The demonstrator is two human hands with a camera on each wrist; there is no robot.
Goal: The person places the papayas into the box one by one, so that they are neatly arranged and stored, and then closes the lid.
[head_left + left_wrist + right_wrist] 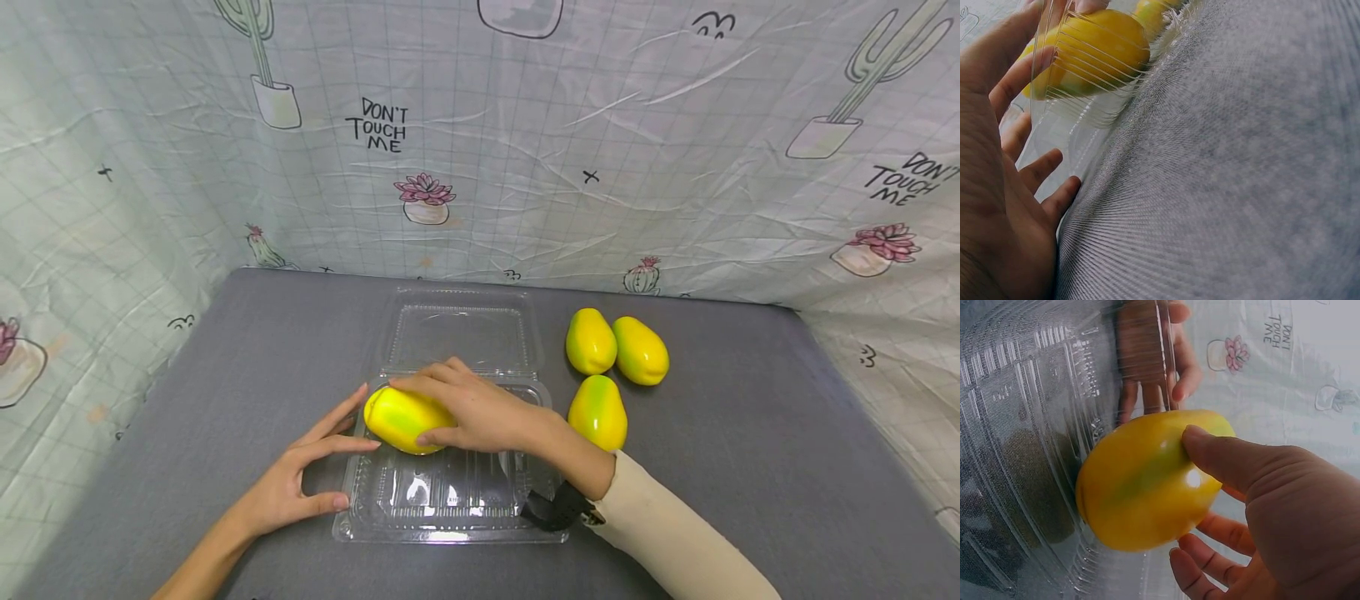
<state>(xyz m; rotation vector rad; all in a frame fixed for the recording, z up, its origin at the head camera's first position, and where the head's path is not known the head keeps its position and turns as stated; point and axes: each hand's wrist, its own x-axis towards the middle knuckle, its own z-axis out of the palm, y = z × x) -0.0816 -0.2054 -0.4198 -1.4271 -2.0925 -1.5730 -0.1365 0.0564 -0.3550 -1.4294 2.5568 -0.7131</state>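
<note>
A yellow papaya (407, 420) with green streaks is in my right hand (480, 412), thumb on one side and fingers on the other. It lies tilted over the left part of the clear plastic box (450, 533), close above its ridged base in the right wrist view. My left hand (288, 483) is spread at the box's left side, with the thumb tip at the rim and the fingertips near the papaya's end. In the left wrist view the papaya (1107, 47) shows through the clear wall, the left fingers (1044, 169) extended beside it.
Three more papayas lie right of the box: two side by side at the back (591, 342) and one nearer (597, 414). The box's clear lid (461, 337) is folded back behind it. Grey cloth (720, 467) covers the table, and a printed curtain (510, 125) hangs behind.
</note>
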